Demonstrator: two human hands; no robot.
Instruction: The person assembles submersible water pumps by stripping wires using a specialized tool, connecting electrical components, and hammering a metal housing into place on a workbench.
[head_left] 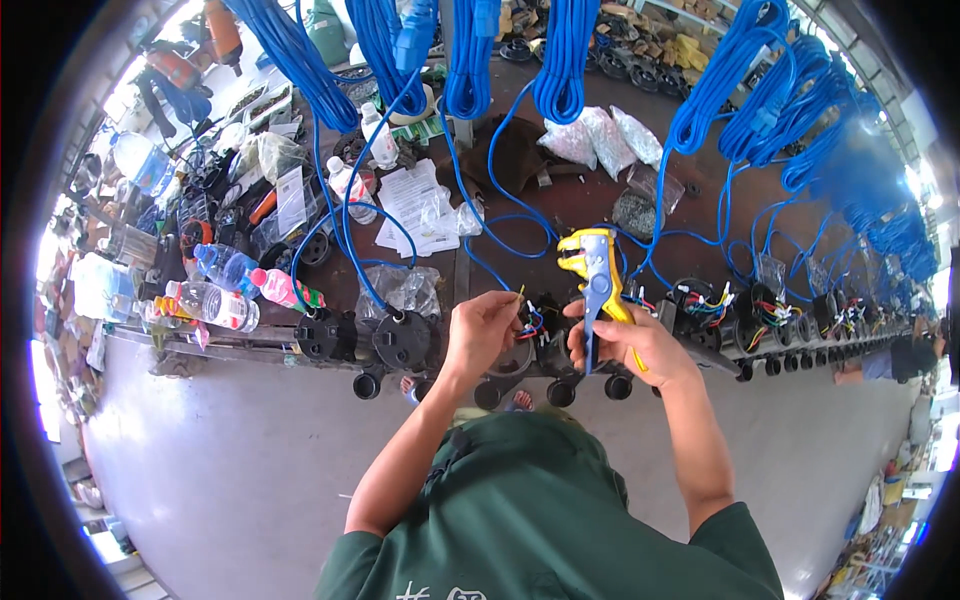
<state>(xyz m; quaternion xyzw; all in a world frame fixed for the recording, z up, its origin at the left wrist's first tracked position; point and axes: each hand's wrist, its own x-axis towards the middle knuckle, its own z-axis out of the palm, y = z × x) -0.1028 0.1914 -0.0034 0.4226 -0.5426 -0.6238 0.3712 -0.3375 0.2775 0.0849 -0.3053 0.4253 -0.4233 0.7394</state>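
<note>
Right hand (640,345) grip closes on the yellow wire stripper (597,272); left hand (482,328) pinches the wire ends (527,318), best held steady and square to its jaws.

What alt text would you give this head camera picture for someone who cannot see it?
A person's left hand pinches thin coloured wires while the right hand grips a yellow and blue wire stripper. Behind lie a cluttered workbench, hanging blue cables and plastic bottles.
</note>
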